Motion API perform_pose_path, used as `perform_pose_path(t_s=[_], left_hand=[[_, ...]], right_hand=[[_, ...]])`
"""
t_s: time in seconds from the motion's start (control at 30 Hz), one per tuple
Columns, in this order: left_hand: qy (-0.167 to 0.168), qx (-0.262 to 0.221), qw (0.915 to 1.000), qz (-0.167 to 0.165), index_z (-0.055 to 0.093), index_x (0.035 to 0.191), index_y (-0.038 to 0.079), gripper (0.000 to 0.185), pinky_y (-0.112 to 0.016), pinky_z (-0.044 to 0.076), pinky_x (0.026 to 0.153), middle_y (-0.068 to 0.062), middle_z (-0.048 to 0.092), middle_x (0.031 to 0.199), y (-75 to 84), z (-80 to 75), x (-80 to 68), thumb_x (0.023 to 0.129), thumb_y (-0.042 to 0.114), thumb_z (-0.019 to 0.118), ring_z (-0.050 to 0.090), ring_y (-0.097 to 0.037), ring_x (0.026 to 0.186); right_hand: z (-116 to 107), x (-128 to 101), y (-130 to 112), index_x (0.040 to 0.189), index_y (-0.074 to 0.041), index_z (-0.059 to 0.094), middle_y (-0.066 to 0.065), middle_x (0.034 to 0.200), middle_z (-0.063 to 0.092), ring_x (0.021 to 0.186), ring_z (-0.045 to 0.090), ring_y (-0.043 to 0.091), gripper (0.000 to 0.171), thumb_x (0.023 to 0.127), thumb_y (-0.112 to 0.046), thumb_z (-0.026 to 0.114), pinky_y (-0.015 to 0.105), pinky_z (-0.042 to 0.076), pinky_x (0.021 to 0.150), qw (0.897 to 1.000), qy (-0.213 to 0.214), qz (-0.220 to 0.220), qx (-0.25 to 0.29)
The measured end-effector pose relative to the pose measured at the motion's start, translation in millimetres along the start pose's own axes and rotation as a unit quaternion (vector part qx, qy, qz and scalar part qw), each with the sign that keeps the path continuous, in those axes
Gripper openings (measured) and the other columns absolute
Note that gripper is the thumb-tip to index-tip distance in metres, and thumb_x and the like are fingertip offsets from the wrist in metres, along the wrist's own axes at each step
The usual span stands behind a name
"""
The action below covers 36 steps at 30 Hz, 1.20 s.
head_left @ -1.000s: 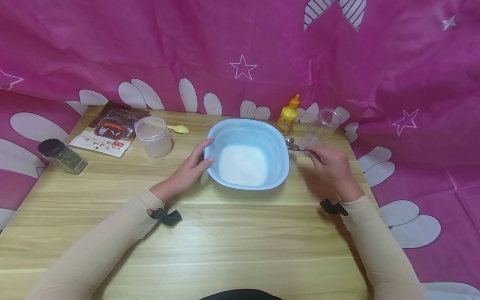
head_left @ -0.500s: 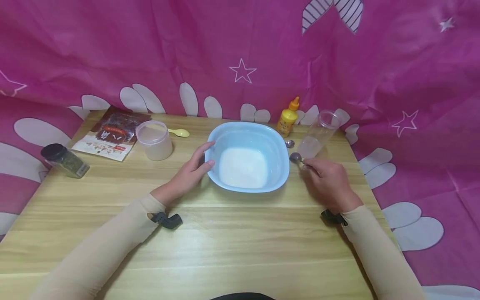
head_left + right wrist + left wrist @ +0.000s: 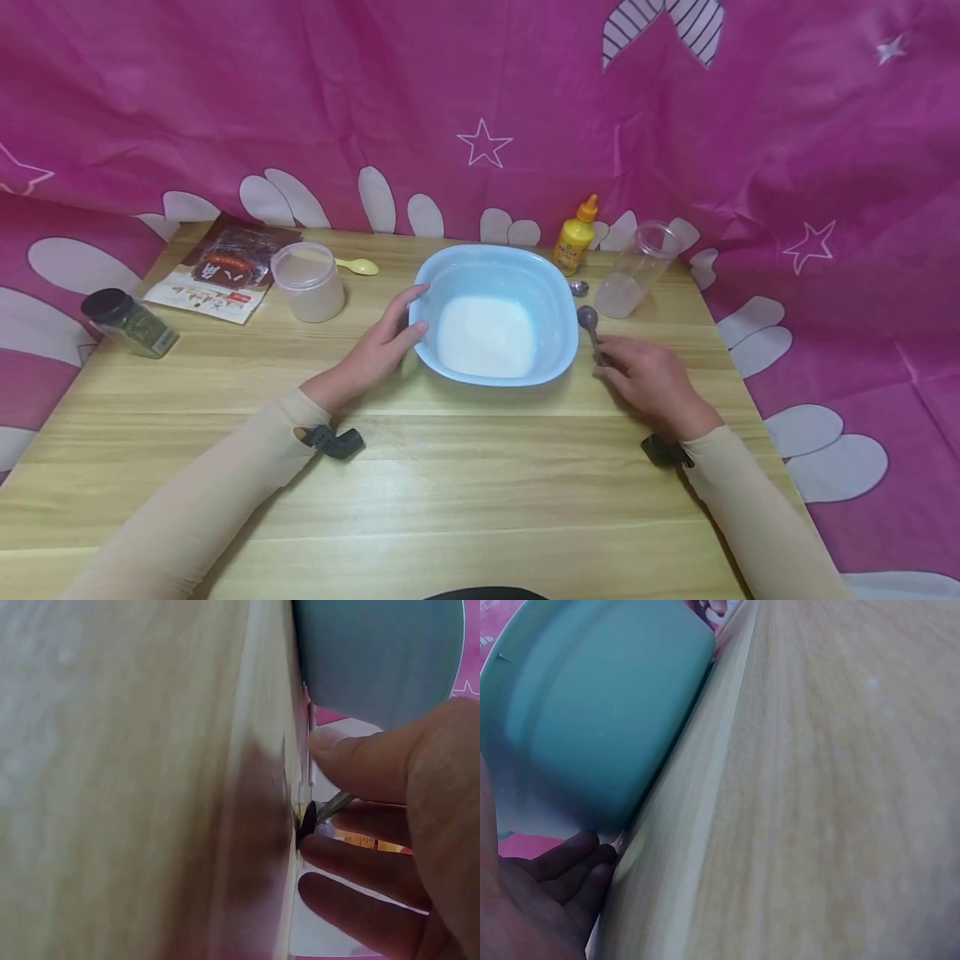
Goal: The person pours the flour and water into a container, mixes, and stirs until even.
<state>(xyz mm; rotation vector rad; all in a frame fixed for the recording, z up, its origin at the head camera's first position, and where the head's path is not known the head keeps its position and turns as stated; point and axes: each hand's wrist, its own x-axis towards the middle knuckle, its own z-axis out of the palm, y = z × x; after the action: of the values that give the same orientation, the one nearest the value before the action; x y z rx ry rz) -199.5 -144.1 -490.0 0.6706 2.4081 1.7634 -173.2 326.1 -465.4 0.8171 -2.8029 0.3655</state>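
In the head view a light-blue plastic bowl (image 3: pixel 491 379) with white contents stands mid-table. My left hand (image 3: pixel 371 354) holds its left side, thumb and index at the rim; the left wrist view shows other fingers (image 3: pixel 570 859) low against the bowl's wall. Right of the bowl, a metal spoon (image 3: pixel 588 320) lies with its handle towards me. My right hand (image 3: pixel 651 379) is at that handle. Thumb (image 3: pixel 360 757) and fingers stand spread apart around the handle in the right wrist view. A second metal spoon (image 3: pixel 579 288) lies just behind.
A tall clear jar (image 3: pixel 637 271) and a yellow squeeze bottle (image 3: pixel 574 246) stand at the back right. Towards the left are a clear tub (image 3: pixel 311 287), a yellow spoon (image 3: pixel 360 266), a printed food packet (image 3: pixel 221 267) and a black-lidded spice jar (image 3: pixel 131 323). A pink curtain (image 3: pixel 405 83) hangs behind.
My right hand has brought the spoon from beside the tall jar towards me and turned its handle my way; its thumb and fingers have spread. My left hand stays at the bowl.
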Motion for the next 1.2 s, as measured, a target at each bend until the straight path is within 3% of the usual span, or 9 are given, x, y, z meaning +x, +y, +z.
perform_pose_path(t_s=[0.4, 0.63, 1.2], left_hand=[[0.002, -0.007, 1.0, 0.0, 0.028, 0.176, 0.026, 0.063, -0.058, 0.024, 0.134, -0.009, 0.019, 0.185, -2.5, 0.5, -0.7, 0.119, 0.026, 0.053, 0.027, -0.038, 0.166], [0.003, -0.005, 0.9998, 0.017, 0.03, 0.176, 0.026, 0.061, -0.057, 0.023, 0.135, -0.008, 0.025, 0.183, -5.6, 0.8, 0.8, 0.119, 0.027, 0.054, 0.027, -0.033, 0.167], [0.001, 0.001, 0.9999, 0.014, 0.029, 0.176, 0.027, 0.063, -0.059, 0.023, 0.135, -0.008, 0.023, 0.184, -2.9, 0.2, 0.4, 0.119, 0.03, 0.054, 0.026, -0.035, 0.167]], right_hand=[[3.3, -4.1, -1.1, 0.134, -0.009, 0.08, 0.011, 0.145, 0.074, 0.129, 0.073, 0.034, 0.039, 0.097, -0.02, 0.089, 0.059, 0.061, 0.105, 1.0, -0.023, 0.014, -0.013], [3.1, -4.2, -3.7, 0.132, -0.006, 0.08, 0.013, 0.143, 0.074, 0.129, 0.073, 0.036, 0.037, 0.098, -0.021, 0.088, 0.058, 0.061, 0.105, 0.999, -0.033, 0.011, -0.024], [-0.3, -4.3, -4.8, 0.129, -0.008, 0.083, 0.013, 0.143, 0.074, 0.131, 0.072, 0.035, 0.034, 0.099, -0.024, 0.088, 0.058, 0.06, 0.108, 0.997, -0.065, 0.002, -0.042]])
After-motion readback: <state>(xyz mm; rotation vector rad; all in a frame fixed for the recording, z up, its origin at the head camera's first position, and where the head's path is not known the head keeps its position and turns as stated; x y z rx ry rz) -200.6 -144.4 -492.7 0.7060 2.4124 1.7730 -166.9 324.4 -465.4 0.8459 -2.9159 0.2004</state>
